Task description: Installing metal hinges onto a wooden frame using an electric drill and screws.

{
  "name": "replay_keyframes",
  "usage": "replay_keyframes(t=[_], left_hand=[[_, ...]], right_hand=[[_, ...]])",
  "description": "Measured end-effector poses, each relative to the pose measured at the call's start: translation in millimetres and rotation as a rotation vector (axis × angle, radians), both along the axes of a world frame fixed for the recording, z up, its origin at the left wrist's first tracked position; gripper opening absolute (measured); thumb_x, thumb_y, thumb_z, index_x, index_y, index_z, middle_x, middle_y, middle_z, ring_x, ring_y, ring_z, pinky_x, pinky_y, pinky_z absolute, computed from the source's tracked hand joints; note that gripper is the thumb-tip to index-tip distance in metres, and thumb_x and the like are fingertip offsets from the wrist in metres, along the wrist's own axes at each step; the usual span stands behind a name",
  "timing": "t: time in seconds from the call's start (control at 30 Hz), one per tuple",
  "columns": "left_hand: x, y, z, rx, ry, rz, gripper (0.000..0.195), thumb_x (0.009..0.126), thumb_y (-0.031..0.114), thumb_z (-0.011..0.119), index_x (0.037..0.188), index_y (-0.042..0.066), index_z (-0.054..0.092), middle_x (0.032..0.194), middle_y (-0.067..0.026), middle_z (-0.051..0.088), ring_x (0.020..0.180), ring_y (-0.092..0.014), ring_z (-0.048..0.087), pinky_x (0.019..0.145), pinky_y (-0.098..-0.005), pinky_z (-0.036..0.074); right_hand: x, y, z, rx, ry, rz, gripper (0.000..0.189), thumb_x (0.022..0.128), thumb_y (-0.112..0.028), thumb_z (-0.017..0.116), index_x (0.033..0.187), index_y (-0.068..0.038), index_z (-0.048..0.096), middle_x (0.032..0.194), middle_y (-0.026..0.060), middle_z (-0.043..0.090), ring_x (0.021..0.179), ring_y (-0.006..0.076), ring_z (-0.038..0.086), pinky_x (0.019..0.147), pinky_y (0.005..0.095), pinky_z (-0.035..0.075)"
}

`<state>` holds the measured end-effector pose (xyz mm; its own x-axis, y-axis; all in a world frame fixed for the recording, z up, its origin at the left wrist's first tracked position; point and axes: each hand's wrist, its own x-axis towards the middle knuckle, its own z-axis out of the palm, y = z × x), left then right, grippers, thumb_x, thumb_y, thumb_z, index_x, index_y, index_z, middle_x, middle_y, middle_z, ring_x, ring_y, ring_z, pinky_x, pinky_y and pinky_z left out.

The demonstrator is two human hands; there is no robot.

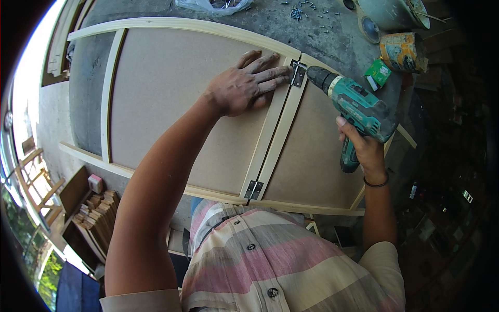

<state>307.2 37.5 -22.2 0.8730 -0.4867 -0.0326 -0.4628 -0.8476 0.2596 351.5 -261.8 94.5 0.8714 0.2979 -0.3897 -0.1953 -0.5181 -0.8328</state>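
My right hand [363, 147] grips the handle of a teal cordless drill [360, 105], whose black chuck points left towards a metal hinge [298, 75]. That hinge lies across the joint between two wood-framed panels. My left hand [249, 84] rests flat on the larger panel [167, 78], fingers apart, with fingertips at the hinge's left edge. The drill's tip is near the hinge; whether it touches a screw cannot be made out. A second hinge [254, 190] bridges the same joint close to my body. To the right is the smaller panel [315, 148].
Loose screws [297, 13] are scattered on the grey work surface beyond the frame, beside a clear plastic bag [214, 7]. At the right stand a green box [377, 74], a worn orange can [403, 52] and a bucket [390, 13]. Stacked wood pieces [95, 218] are at lower left.
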Motion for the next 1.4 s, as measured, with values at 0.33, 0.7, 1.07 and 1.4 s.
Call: replay_keyframes(t=[0.33, 0.7, 1.07, 1.4], left_hand=[[1.2, -1.6, 1.8, 0.021, 0.007, -0.003, 0.059, 0.099, 0.031, 0.051, 0.157, 0.025, 0.04, 0.169, 0.0049, 0.027, 0.157, -0.024, 0.02, 0.132, -0.046, 0.01], [0.5, -1.9, 2.3, -0.006, 0.002, 0.008, 0.048, 0.102, 0.032, 0.048, 0.149, 0.023, 0.05, 0.17, 0.0059, 0.025, 0.158, -0.023, 0.018, 0.132, -0.0456, 0.008], [-2.3, -0.6, -3.4, -0.046, -0.02, 0.026, 0.049, 0.102, 0.032, 0.048, 0.15, 0.023, 0.049, 0.169, 0.0045, 0.028, 0.157, -0.024, 0.02, 0.132, -0.0458, 0.009], [-1.8, -2.3, -2.6, -0.029, -0.028, 0.04, 0.051, 0.102, 0.031, 0.047, 0.153, 0.026, 0.045, 0.168, 0.0058, 0.03, 0.157, -0.023, 0.022, 0.132, -0.0459, 0.009]], right_hand=[[20.4, -2.2, 11.0, -0.116, 0.005, 0.105, 0.024, 0.09, -0.025, 0.081, 0.094, -0.005, 0.07, 0.075, -0.001, 0.065, 0.064, 0.0092, 0.06, 0.061, 0.0268, 0.049], [169.9, 68.3, 67.0, -0.69, -0.111, 0.87, 0.03, 0.081, -0.025, 0.084, 0.096, -0.002, 0.072, 0.07, 0.0039, 0.066, 0.052, 0.0109, 0.058, 0.051, 0.0295, 0.049], [162.2, 58.7, 61.8, -0.529, -0.305, 0.959, 0.044, 0.077, -0.014, 0.08, 0.118, -0.003, 0.068, 0.095, 0.0083, 0.072, 0.086, 0.0187, 0.063, 0.081, 0.0372, 0.054], [157.8, 48.4, 58.4, -0.502, -0.363, 0.95, 0.045, 0.078, -0.015, 0.078, 0.12, -0.004, 0.067, 0.096, 0.0091, 0.071, 0.084, 0.0184, 0.062, 0.08, 0.0366, 0.054]])
